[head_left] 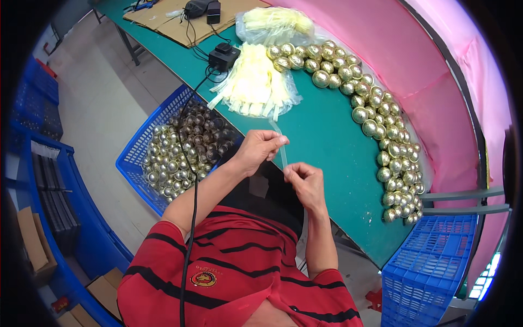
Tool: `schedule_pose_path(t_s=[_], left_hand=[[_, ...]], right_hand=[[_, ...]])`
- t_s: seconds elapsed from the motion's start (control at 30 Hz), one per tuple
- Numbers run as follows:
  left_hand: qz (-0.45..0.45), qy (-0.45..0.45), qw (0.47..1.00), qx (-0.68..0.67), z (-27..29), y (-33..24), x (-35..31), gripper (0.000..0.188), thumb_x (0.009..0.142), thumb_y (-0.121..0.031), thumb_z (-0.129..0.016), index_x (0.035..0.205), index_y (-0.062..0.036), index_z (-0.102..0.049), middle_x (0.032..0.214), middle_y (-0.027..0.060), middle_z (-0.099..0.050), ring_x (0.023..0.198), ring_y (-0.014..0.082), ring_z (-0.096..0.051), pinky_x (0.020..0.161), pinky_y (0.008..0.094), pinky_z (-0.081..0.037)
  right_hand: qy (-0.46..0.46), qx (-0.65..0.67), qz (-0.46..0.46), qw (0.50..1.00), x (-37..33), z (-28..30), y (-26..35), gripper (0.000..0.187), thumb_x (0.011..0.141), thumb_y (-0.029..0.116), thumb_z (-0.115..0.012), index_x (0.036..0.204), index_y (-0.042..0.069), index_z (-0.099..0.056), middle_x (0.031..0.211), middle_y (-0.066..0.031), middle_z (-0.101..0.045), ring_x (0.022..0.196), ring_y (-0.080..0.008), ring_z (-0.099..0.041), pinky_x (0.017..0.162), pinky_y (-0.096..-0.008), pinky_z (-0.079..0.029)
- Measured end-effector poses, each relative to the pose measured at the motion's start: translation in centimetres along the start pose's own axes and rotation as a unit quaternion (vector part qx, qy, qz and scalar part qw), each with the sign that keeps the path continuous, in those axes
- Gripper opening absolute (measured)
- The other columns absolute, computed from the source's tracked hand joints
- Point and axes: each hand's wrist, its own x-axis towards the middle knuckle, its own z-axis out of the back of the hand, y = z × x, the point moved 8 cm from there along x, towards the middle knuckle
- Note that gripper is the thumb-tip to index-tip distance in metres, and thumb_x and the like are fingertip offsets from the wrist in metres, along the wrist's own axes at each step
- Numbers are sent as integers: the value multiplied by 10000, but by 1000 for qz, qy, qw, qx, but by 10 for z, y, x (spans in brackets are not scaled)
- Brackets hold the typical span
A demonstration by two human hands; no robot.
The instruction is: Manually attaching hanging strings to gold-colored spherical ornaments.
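A thin, translucent whitish strip (284, 156) is stretched between my two hands above the near edge of the green table. My left hand (260, 151) pinches it in its upper part, and a short end sticks out past the fingers. Lower down, my right hand (306, 182) grips the other end between thumb and forefinger. Just beyond my left hand, a fanned bundle of pale yellow strips (253, 82) lies on a clear plastic bag. Many shiny gold balls (359, 114) form a curved band along the table's far and right side.
A blue basket (131, 163) of gold and darker balls stands below the table at left. A black cable (192, 229) hangs across my left arm. Another bag of strips (278, 24), a small black device (223, 57) and cardboard (163, 22) lie farther back. Blue crates (427, 267) stand at right.
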Motion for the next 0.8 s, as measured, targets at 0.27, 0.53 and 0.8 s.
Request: schedule_pose_path(t_s=[0.27,0.53,0.8], left_hand=[[-21,-9,995,100,-14,-11,-7,196,998,-189,-725,981,1,-767,716,-33,-602,622,34,-495,560,192,-382],[-60,103,976,180,-53,4,-25,170,1002,-155,-714,996,4,-773,767,-51,-627,681,32,-498,609,233,-418],[-116,21,956,268,-38,-10,-30,94,963,-69,-728,997,10,-765,848,-20,-646,737,37,-535,649,233,-434]], right_hand=[[47,-100,11,994,-52,25,-14,188,947,133,-755,1045,-27,-765,914,-44,-729,800,-93,-632,737,-266,-523],[-71,70,46,994,10,30,15,252,961,147,-755,1135,-36,-746,1025,-72,-740,923,-126,-655,810,-289,-535],[-68,165,72,981,13,25,9,164,965,117,-753,1038,-30,-750,942,-33,-721,881,-111,-647,808,-259,-512]])
